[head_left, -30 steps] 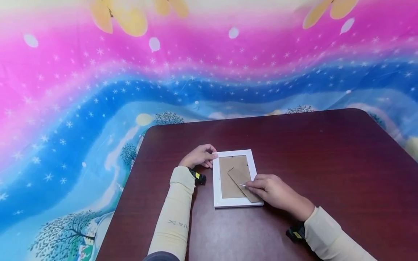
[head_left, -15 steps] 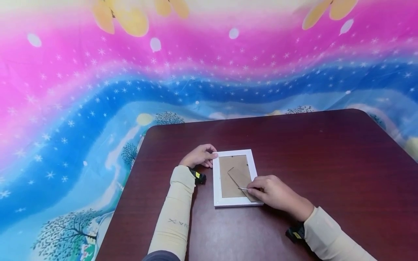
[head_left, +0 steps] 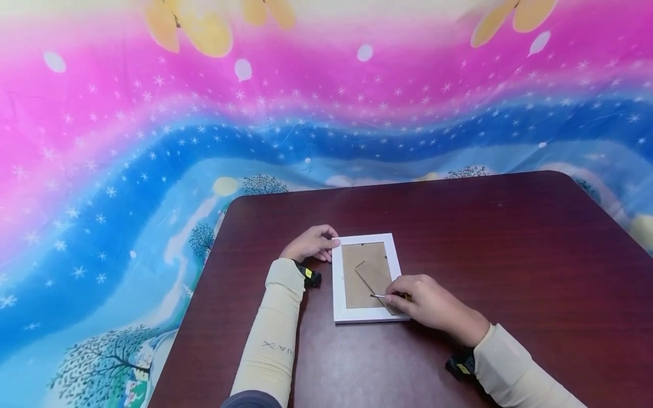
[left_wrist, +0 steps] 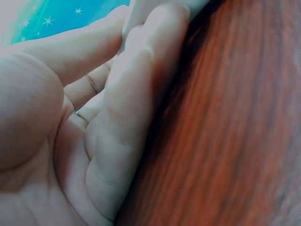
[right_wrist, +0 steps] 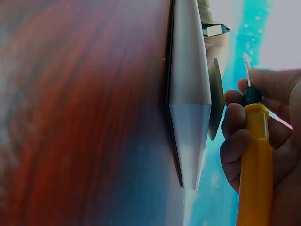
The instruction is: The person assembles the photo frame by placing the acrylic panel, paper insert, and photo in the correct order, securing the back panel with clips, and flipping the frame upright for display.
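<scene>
A white picture frame (head_left: 337,283) lies face down on the table, its brown backing board (head_left: 352,289) showing. Slanted across that board is a brown stand flap (head_left: 376,279), which in the right wrist view (right_wrist: 216,101) sticks out past the frame. My left hand (head_left: 311,243) pinches the frame's far left corner, thumb on top. My right hand (head_left: 433,300) grips a screwdriver (right_wrist: 256,160) with a yellow handle and black collar. Its metal shaft (head_left: 378,296) points left over the flap's edge. The fingers hide the flap's near right part.
The dark red wooden table (head_left: 459,238) has rounded far corners. Behind it hangs a pink and blue cloth (head_left: 306,113) with snowflakes and trees. Black wrist cameras (head_left: 312,277) with yellow labels are on both wrists.
The screwdriver's shaft has turned and now shows a little further left and lower, with some yellow handle visible. The right hand has shifted slightly; the left hand and frame hold still.
</scene>
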A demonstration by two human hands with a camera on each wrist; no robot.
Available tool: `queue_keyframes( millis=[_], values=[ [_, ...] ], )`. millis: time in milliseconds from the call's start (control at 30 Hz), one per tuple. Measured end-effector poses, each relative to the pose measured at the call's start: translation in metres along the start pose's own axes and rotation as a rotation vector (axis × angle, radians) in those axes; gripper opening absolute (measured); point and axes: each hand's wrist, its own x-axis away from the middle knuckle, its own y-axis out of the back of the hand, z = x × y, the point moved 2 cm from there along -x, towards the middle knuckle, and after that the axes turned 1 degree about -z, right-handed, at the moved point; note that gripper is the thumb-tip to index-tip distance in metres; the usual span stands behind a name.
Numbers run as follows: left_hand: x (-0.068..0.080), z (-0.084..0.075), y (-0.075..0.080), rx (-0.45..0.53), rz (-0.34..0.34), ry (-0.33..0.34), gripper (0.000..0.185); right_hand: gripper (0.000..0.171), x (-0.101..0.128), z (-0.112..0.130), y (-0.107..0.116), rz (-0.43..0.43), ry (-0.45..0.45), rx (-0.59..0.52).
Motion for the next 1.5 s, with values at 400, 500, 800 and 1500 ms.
queue_keyframes(
  millis=[400, 500, 800, 1500],
  values=[
    [-0.0016, -0.0014, 0.001, 0.004, -0.008, 0.005, 0.023, 0.007, -0.0004, 0.0004, 0.0012, 0.009, 0.004, 0.021],
    [-0.0013, -0.0013, 0.001, 0.003, -0.005, 0.01, 0.023, 0.006, -0.0002, 0.0002, 0.0004, 0.003, 0.013, 0.024],
    [-0.0016, -0.0005, 0.0008, 0.005, -0.006, 0.007, 0.024, 0.013, 0.0002, 0.0016, -0.0006, -0.032, -0.002, 0.043],
    [-0.0021, -0.0001, 0.0007, 0.001, -0.002, 0.005, 0.023, 0.021, 0.0016, 0.0021, -0.0032, -0.042, 0.065, 0.106]
  ],
)
